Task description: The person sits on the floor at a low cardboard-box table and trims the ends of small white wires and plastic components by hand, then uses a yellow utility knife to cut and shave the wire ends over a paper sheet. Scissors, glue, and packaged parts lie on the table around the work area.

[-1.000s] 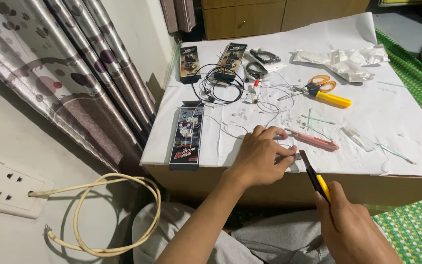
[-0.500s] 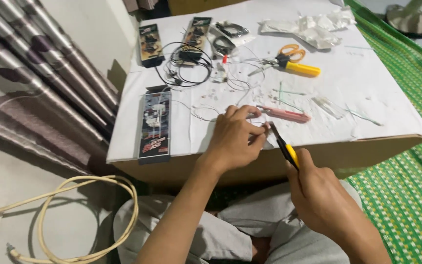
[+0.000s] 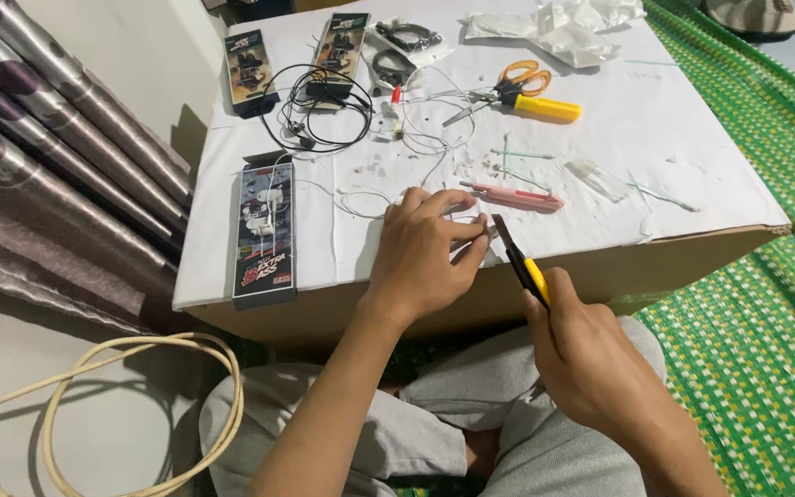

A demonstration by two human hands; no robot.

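The left hand point(image 3: 430, 248) rests on the white paper point(image 3: 674, 156) near the front edge of the box point(image 3: 600, 271). Its fingers are pinched shut on a tiny end of a thin white wire point(image 3: 361, 198). The bit it holds is too small to see well. The wire runs away toward 10 o'clock from the hand.

The right hand point(image 3: 591, 359) is closed around a small cutter point(image 3: 522, 262) with a yellow and black grip. The dark tip points up toward 11 o'clock. It sits just beside the left fingertips.

The tip is very close to those fingers. If the cutter slips or pushes too hard, it could nick a finger. It could also cut right through the thin wire, since the wire is so small. If the pinch gets loose, the wire could slide away.

The box is brown, with the white paper spread on top. At 12 o'clock from the left hand lies a pink tool point(image 3: 512, 195). Farther up are orange scissors point(image 3: 508, 83) and a yellow knife point(image 3: 545, 108). At 11 o'clock is a black cord point(image 3: 319, 110) in a loop. At 9 o'clock lies a long dark pack point(image 3: 264, 230) with white earbuds inside. Two more packs sit at the far edge. Crumpled clear plastic point(image 3: 563, 28) sits at the top.

A green mat point(image 3: 766, 368) covers the floor on the right. A striped curtain point(image 3: 57, 184) hangs on the left. A cream cable point(image 3: 140, 414) curls on the floor below it.
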